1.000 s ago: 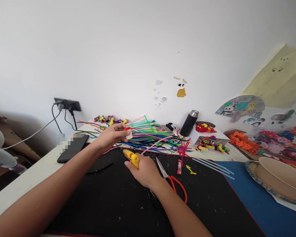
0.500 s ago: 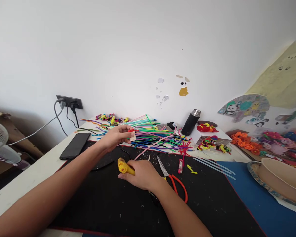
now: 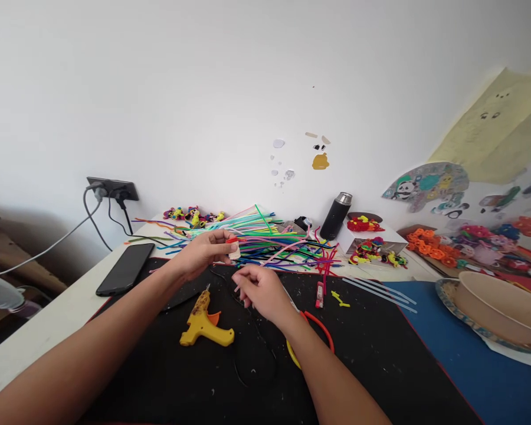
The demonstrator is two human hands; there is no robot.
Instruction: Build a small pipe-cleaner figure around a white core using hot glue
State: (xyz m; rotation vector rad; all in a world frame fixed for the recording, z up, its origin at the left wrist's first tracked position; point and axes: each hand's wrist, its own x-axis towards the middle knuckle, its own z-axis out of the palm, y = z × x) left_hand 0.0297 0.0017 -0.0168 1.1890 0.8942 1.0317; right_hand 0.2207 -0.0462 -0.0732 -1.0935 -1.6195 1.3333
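Note:
My left hand pinches a small white piece with a red top above the back of the black mat. To its right, my right hand has its fingers curled together over the near end of a pink pipe cleaner; a short pink tip shows by the fingertips. A yellow glue gun with an orange trigger lies on its side on the mat, left of my right hand and touched by neither hand. Scissors with red and yellow handles lie partly hidden under my right forearm.
Many coloured pipe cleaners are piled along the wall. A phone lies at left. A black thermos, a white box, clear glue sticks and a beige bowl are at right. A thin cord crosses the mat.
My right hand has let go of the glue gun, which now lies on the mat, and has moved up to the pink pipe cleaner. My left hand keeps its hold.

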